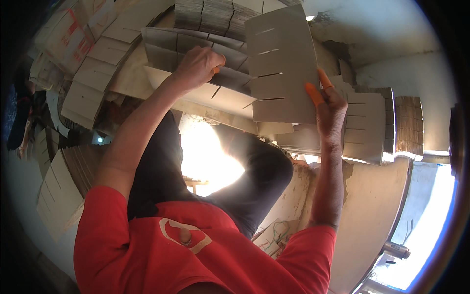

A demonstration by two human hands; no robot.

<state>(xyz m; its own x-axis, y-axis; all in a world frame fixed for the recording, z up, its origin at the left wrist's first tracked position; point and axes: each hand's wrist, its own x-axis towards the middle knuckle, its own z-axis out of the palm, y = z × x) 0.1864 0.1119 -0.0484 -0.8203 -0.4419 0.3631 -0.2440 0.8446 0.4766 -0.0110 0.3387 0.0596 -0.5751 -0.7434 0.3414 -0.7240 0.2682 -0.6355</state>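
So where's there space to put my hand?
Perhaps the narrow tan strip between the left card row and slotted dividers, or the bright gap between the knees. Crowded: card stacks right of the right hand.

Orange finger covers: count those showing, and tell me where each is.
4: on the right hand, an upper cover and a lower cover; on the left hand, an upper one and a lower one. More may be hidden.

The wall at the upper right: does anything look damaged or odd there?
Yes: beyond the cardboard sheet in the right hand, dark, ragged patches mark the pale wall. It looks stained or peeling; I can't tell which.
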